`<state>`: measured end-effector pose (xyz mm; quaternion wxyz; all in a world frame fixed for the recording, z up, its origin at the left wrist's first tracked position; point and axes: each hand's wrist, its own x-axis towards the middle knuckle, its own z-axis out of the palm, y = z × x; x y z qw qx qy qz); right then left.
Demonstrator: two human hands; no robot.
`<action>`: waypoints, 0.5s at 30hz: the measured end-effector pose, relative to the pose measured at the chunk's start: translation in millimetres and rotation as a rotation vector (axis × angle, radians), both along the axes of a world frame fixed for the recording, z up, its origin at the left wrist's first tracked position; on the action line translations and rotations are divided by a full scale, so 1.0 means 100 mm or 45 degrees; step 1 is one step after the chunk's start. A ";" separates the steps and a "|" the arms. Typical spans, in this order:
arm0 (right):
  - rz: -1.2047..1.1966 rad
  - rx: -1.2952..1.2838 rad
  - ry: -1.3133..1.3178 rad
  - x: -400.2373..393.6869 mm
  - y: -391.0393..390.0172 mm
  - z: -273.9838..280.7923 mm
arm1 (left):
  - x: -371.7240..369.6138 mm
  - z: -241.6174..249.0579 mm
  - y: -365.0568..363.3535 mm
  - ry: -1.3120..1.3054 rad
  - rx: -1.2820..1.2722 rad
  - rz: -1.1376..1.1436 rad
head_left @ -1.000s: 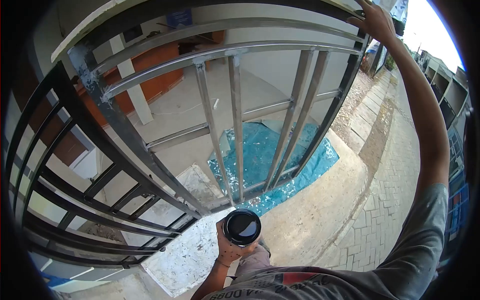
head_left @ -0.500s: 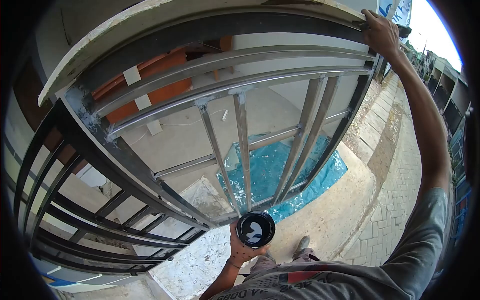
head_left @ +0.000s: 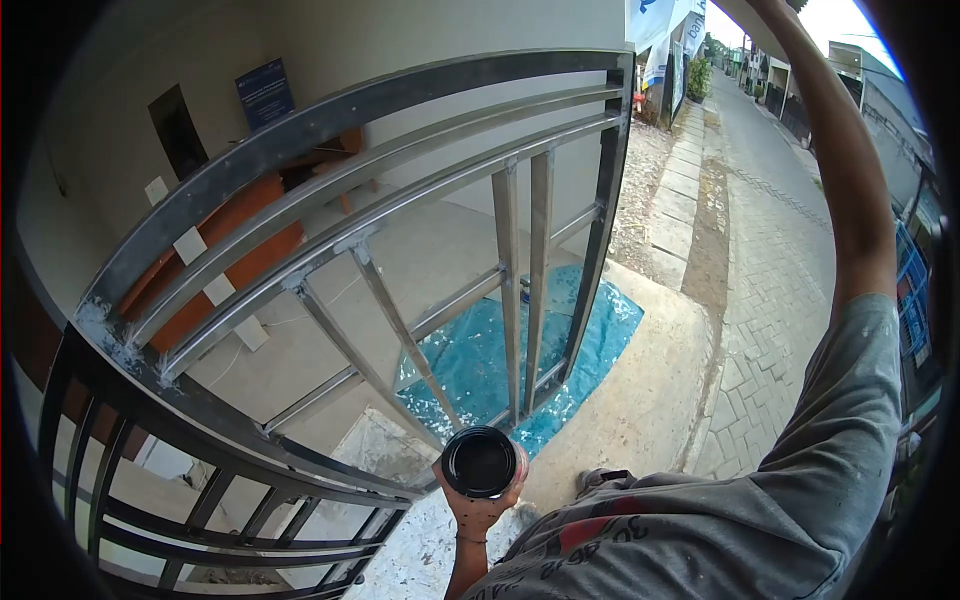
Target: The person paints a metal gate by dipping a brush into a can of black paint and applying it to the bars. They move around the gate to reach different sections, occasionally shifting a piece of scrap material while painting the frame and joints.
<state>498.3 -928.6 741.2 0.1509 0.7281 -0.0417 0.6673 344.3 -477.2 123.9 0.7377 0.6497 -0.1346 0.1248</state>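
My left hand (head_left: 478, 510) is wrapped round a can of black paint (head_left: 484, 462), held upright low in the middle of the view. Dark specks mark its fingers and wrist. My right arm reaches up to the top edge, where only a bit of my right hand (head_left: 768, 4) shows; its fingers are cut off. Beside it a pale strip (head_left: 752, 28) runs out of view. In front of me stands a metal gate (head_left: 385, 200) with a dark frame, bare steel bars and grey patches at the joints.
A blue paint-spattered sheet (head_left: 470, 350) lies on the floor behind the bars. Lower left is a black railing (head_left: 200, 450). An orange desk (head_left: 265, 225) stands inside the room. A paved street (head_left: 770, 270) runs along the right.
My view has swung, and the gate sits lower and further left. My right hand, seen before at the long pale board with something dark beside it, has gone mostly past the top edge.
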 end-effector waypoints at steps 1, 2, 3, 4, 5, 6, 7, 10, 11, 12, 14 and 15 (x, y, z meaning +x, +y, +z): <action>0.508 0.030 0.065 0.07 -0.57 0.09 | 0.04 0.00 -0.04 0.006 -0.003 -0.019; 0.034 0.105 0.016 -0.30 -0.17 -0.10 | 0.10 -0.02 -0.07 -0.018 0.018 -0.050; 0.006 0.040 0.070 -0.32 -0.56 -0.05 | 0.15 -0.02 -0.11 -0.042 0.039 -0.081; -0.022 -0.025 0.124 -0.38 -1.00 -0.01 | 0.20 -0.01 -0.17 -0.037 0.031 -0.098; -0.041 -0.029 0.132 -0.44 -1.19 -0.07 | 0.24 0.01 -0.23 -0.046 0.004 -0.118; -0.179 -0.177 0.008 -0.49 -1.36 -0.19 | 0.27 0.04 -0.30 -0.052 -0.020 -0.139; -0.319 -0.324 -0.114 -0.53 -1.56 -0.31 | 0.31 0.06 -0.39 -0.050 0.009 -0.158; -0.538 0.024 0.136 -0.82 -2.71 -0.76 | 0.52 -0.09 -0.59 -0.078 0.144 -0.158; -0.568 0.032 0.153 -0.88 -2.86 -0.95 | 0.59 -0.06 -0.72 -0.089 0.190 -0.156; -0.589 0.118 0.165 -0.97 -2.93 -1.20 | 0.67 -0.04 -0.87 -0.073 0.198 -0.187; -0.638 0.217 0.191 -1.16 -3.09 -1.70 | 0.83 -0.03 -1.19 0.080 0.085 -0.300; -0.602 0.302 0.197 -1.23 -3.16 -1.93 | 0.93 -0.06 -1.35 0.095 0.097 -0.325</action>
